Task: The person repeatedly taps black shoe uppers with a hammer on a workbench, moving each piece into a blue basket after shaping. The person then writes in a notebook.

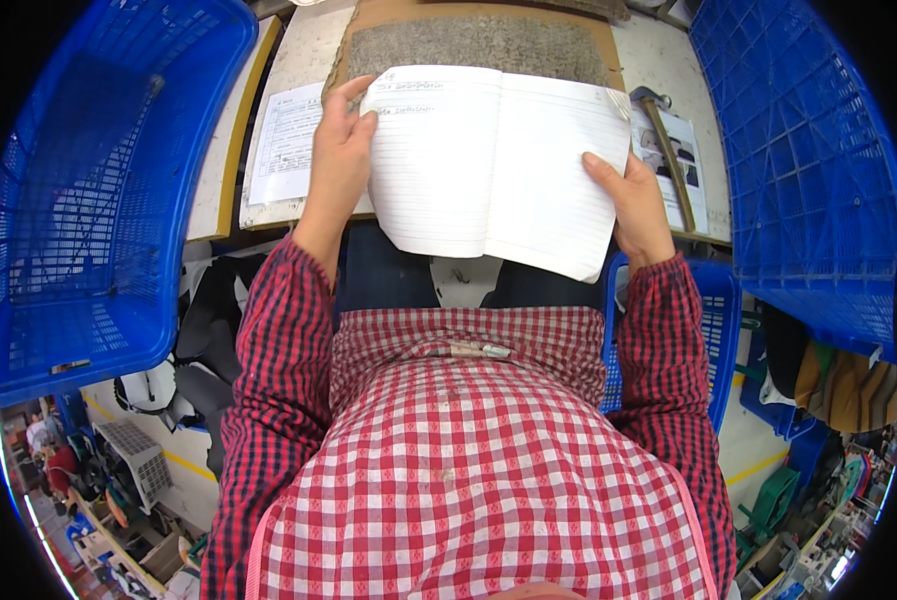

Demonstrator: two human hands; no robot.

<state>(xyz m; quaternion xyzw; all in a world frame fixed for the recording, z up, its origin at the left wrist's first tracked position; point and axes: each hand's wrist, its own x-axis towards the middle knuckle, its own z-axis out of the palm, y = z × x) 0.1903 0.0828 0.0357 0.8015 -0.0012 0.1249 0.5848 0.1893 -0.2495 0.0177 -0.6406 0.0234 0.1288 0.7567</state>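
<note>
An open lined notebook (498,170) is held up in front of me, above the near edge of the worktable. A few handwritten lines sit at the top of its left page, while the right page is almost bare. My left hand (346,140) grips the left edge, its thumb on the page and the other fingers partly hidden behind. My right hand (632,195) holds the right edge, thumb on the paper and fingers mostly behind the notebook.
On the worktable (298,60) lie a grey textured mat (473,48), a printed sheet (286,145) at left, and a hammer (663,150) on another sheet at right. Big blue plastic baskets (98,200) flank me, another blue basket (723,320) standing lower right.
</note>
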